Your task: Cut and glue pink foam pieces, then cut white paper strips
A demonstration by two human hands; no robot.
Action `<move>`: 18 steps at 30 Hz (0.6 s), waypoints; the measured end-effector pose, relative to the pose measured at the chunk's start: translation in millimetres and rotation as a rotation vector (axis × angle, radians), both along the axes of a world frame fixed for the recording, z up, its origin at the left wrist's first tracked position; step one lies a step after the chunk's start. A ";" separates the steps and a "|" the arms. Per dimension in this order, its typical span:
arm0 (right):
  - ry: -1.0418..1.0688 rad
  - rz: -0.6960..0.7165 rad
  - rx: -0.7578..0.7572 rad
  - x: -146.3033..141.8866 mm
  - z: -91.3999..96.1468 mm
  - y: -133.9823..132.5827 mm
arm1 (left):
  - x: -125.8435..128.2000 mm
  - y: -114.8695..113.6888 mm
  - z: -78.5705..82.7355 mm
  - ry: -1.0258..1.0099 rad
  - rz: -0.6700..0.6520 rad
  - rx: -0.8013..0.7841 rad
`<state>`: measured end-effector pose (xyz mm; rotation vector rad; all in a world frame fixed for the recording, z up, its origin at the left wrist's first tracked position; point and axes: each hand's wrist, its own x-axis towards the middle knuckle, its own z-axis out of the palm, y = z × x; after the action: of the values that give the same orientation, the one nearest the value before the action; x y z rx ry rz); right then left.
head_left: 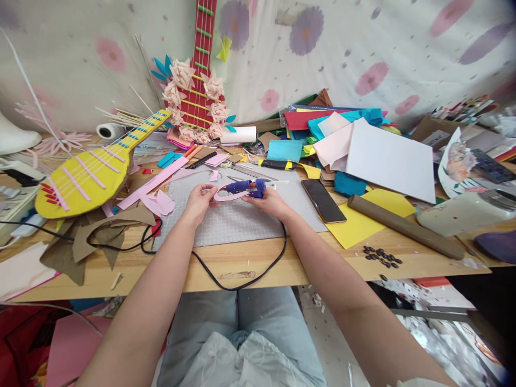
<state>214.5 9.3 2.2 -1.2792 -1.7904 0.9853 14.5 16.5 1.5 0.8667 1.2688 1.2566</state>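
My right hand (pixel 266 201) is closed around a blue hot glue gun (pixel 246 186), whose nozzle points left. From its handle a black cord (pixel 242 286) loops down over the table edge and off to the left. Between the fingertips of my left hand (pixel 199 203) is the left end of a pink-edged curved cutout (pixel 221 195), just under the nozzle. Whether nozzle and cutout touch, I cannot tell. Both hands are above a grey cutting mat (pixel 226 231). Pink paper scraps (pixel 159 204) lie to the left of my left hand.
A yellow cardboard lute (pixel 80 180) lies at left; a red flower-trimmed one (pixel 197 102) stands behind. A phone (pixel 323 200), yellow paper (pixel 363 217), a brown tube (pixel 403 226), black beads (pixel 382 257) and a white bottle (pixel 463 212) are at right. A yellow-black cutter (pixel 276 164) lies beyond.
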 end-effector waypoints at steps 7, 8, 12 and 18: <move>-0.007 -0.025 0.030 1.5 -1.8 1.3 | 0.3 0.9 -0.2 -0.007 0.009 -0.005; -0.007 -0.024 0.031 1.8 -2.2 1.7 | 0.5 0.8 0.0 -0.008 0.009 -0.006; -0.014 -0.024 0.021 2.4 -2.9 2.6 | 0.9 0.1 1.3 -0.009 0.003 -0.004; 0.009 -0.040 -0.041 2.5 0.5 0.0 | 1.1 -1.1 3.0 -0.003 -0.001 -0.009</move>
<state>217.0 9.3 2.7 -1.3283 -1.7394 1.0096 15.6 15.5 4.5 0.8582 1.2708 1.2503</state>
